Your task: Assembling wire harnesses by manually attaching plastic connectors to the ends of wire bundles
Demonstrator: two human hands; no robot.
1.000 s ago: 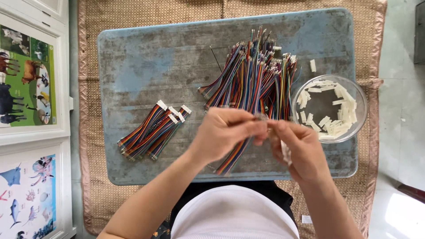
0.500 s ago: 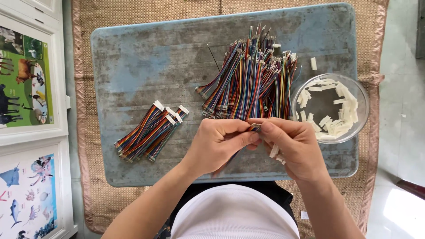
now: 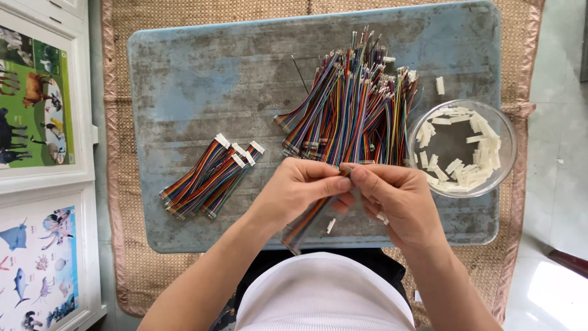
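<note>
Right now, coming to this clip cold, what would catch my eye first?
Most likely the big heap of rainbow ribbon wires fanned out at the middle of the blue tray. Just below it, the left hand and right hand meet over one ribbon cable, fingertips pinching its upper end. A clear bowl of white connectors sits at the tray's right edge, and a small finished bundle lies on the left.

Bright, even daylight across whole scene. Shadows soft and faint, small ones beneath hands on blue counter (image 3: 184, 79). Strong white glare on floor (image 3: 554, 288) at lower right corner. Focus sharp in centre. Slight wide-angle bending along frame edges. No motion blur visible.
</note>
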